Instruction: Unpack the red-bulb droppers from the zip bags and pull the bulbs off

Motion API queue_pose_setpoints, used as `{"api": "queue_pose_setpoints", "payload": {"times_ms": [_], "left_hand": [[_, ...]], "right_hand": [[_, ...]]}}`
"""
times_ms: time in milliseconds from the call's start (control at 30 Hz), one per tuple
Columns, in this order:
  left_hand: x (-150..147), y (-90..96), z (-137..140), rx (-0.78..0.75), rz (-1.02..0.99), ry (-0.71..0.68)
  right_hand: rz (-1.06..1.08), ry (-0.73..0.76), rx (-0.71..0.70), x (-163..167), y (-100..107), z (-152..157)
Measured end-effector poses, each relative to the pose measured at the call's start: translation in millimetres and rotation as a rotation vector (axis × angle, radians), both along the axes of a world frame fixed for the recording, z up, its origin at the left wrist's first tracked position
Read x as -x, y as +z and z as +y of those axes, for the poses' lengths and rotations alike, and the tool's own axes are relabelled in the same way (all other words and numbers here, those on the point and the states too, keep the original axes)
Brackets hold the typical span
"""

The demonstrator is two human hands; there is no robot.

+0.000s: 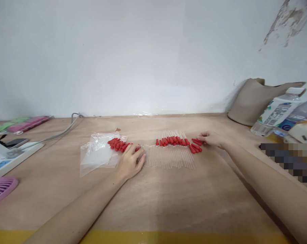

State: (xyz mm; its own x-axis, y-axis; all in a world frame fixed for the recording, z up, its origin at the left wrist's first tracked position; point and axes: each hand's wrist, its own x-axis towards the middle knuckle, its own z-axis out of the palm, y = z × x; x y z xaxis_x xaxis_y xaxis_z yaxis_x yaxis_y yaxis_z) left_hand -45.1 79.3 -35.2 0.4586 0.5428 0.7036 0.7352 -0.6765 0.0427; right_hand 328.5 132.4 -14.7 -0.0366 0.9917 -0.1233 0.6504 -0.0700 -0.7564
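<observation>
Clear thin dropper tubes [168,157] lie side by side on the wooden table. Red rubber bulbs [172,140] form a row across their middle, with more transparent tubes behind. Another group of red bulbs [115,144] lies at the left, partly over clear plastic bags [95,154]. My left hand [130,161] rests palm down, fingers apart, over the left end of the tubes and beside that group, hiding some of it. At the right end, my right hand [206,138] pinches at a red dropper bulb [196,142]; a few loose bulbs lie just below.
On the left are a power strip [23,154] with a grey cable, a phone [17,142], pink and green packets [27,124] and a purple slatted object [2,189]. A tilted bottle [278,112] and a beige container [247,101] stand at the right. A white wall [143,61] closes the back.
</observation>
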Motion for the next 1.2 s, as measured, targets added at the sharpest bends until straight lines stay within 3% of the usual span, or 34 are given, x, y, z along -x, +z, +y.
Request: {"api": "queue_pose_setpoints", "payload": {"times_ms": [233,367,700,1000,1200], "left_hand": [[-1,1.1,0,-0.021,-0.017,-0.011],[0,2.0,0,-0.044,-0.022,-0.027],[0,3.9,-2,-0.027,-0.003,-0.025],[0,3.6,-1,-0.024,-0.006,-0.03],[0,3.7,-1,-0.026,-0.002,-0.024]], "right_hand": [[0.114,0.062,0.004,9,3,-18],[0.165,0.016,-0.032,10,4,-24],[0.313,-0.004,0.03,17,12,-33],[0.201,-0.062,-0.135,11,-7,-17],[0.214,-0.025,-0.144,11,-12,-13]]}}
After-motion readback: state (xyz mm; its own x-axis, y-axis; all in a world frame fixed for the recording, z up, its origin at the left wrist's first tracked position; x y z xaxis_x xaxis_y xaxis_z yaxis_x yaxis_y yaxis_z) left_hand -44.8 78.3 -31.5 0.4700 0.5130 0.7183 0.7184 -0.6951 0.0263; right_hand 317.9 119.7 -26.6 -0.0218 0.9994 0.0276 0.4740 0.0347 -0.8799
